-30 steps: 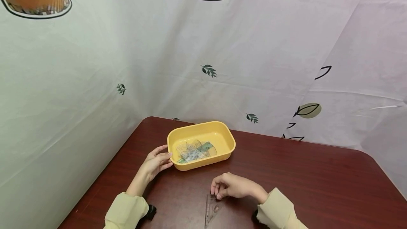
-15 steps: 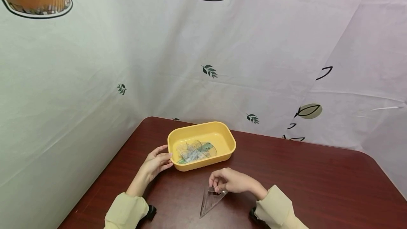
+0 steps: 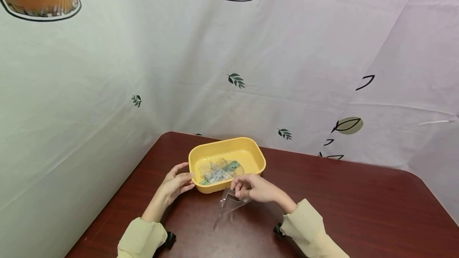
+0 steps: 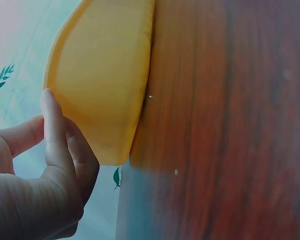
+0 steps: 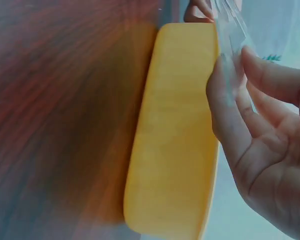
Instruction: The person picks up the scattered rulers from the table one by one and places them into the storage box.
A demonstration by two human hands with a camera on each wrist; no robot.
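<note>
A yellow plastic tray (image 3: 252, 170) stands on the table, with several clear protractors and set squares (image 3: 218, 171) lying in its left part. My left hand (image 3: 173, 185) holds the tray's left end, fingertips at the rim and outer wall. With thumb and fingers, my right hand (image 3: 259, 188) pinches a clear set square (image 3: 227, 206) just in front of the tray's near wall. The set square hangs tilted above the table, blurred. In the right wrist view, the set square (image 5: 231, 37) sticks out past the fingertips, beside the tray's rim.
The dark red-brown table (image 3: 344, 202) reaches far to the right. White patterned cloth (image 3: 305, 51) hangs behind it and along its left side. Dark straps show at both wrists.
My right hand has lifted the set square off the table and carried it forward toward the tray's near wall. My left hand and the tray have stayed in place.
</note>
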